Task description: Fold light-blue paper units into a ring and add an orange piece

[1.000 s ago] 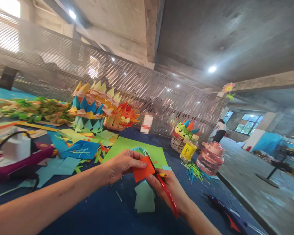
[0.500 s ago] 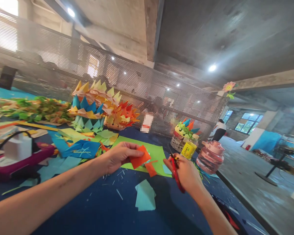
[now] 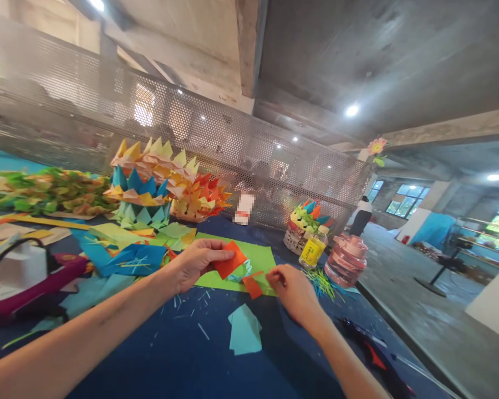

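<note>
My left hand (image 3: pixel 197 263) pinches a square piece of orange paper (image 3: pixel 230 260) between thumb and fingers, above a green sheet (image 3: pixel 264 257). Beneath and beside that square, a small light-blue folded paper ring (image 3: pixel 243 271) rests on the sheet, partly covered. An orange paper offcut (image 3: pixel 253 285) lies at the sheet's front edge. My right hand (image 3: pixel 295 291) is just right of the offcut, fingers curled together; whether anything is between them is hidden. No scissors show in it. Closer to me, light-blue paper pieces (image 3: pixel 245 330) lie stacked on the dark blue table.
Colourful folded-paper rings (image 3: pixel 149 183) stand back left, by blue paper (image 3: pixel 137 257) and a purple case (image 3: pixel 25 285). On the right are a yellow-labelled bottle (image 3: pixel 313 250), a pink jug (image 3: pixel 346 260), paper shreds (image 3: pixel 324 284) and a dark tool (image 3: pixel 374 354). A person (image 3: pixel 361 216) stands far off.
The red-handled scissors have left my right hand and are out of sight. That hand has moved left toward the orange offcut. The view has shifted slightly; my left hand still holds the orange paper.
</note>
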